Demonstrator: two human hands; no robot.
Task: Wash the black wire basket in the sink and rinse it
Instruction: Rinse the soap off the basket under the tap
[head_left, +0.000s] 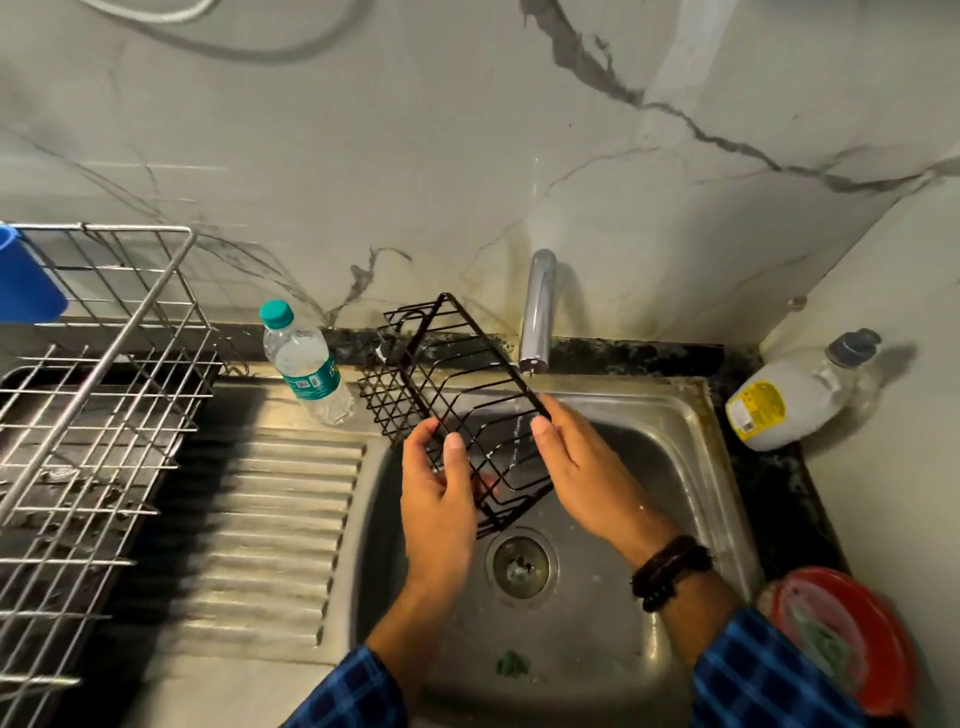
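Nearest, a green scrap (511, 665) lies in the stainless steel sink (675, 431), the round drain (522, 564) just beyond it. At the drain's 4 o'clock a red round plastic container (852, 639) sits on the dark worktop (779, 493). Above the drain both hands hold the black wire basket (457, 384) tilted over the basin. The left hand (441, 499) curls round its near-left edge, and the right hand (582, 467) pinches its right rim. A ribbed draining board (270, 519) and a grey steel wire rack (104, 364) lie at the basket's 9 o'clock. A clear teal-capped plastic bottle (306, 364) crowds its far-left end. The chrome tap (537, 312) overhangs its far corner at 1 o'clock. At 3 o'clock lies a white pump bottle (789, 405).
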